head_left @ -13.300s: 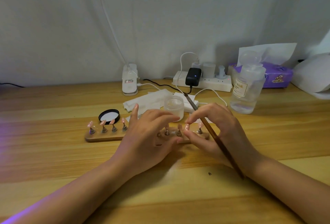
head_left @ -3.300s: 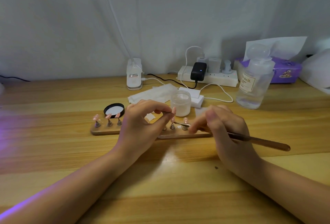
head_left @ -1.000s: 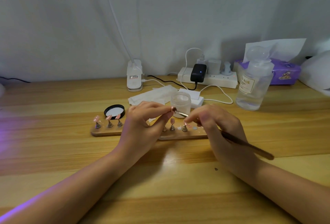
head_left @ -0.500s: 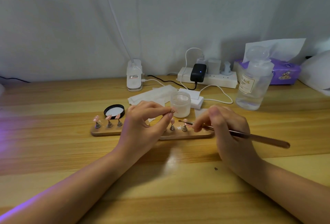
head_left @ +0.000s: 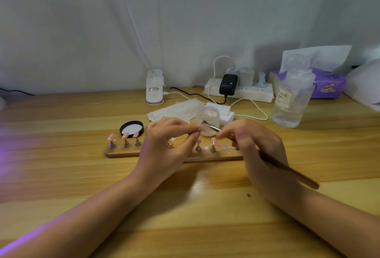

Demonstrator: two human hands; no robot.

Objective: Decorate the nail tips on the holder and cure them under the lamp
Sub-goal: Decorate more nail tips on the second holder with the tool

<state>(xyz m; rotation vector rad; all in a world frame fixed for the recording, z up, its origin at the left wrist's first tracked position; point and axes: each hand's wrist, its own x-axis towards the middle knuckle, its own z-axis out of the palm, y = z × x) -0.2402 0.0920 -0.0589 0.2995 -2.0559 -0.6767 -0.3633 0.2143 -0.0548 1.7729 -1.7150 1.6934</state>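
Note:
A long wooden holder lies across the desk with pink nail tips on small metal stands, three at its left end and two near the middle. My left hand pinches one pink nail tip between thumb and fingers, lifted above the holder. In my right hand is a thin brown-handled brush. Its metal tip reaches the held nail tip, in front of the small frosted jar.
The jar's black lid lies behind the holder's left end. White wipes, a power strip with chargers, a clear bottle, a purple tissue pack and a white lamp at the right edge stand behind. Purple light glows at the left.
My right hand has swung the brush tip up and left from above the holder to the nail tip held in my left hand. My left hand has barely moved.

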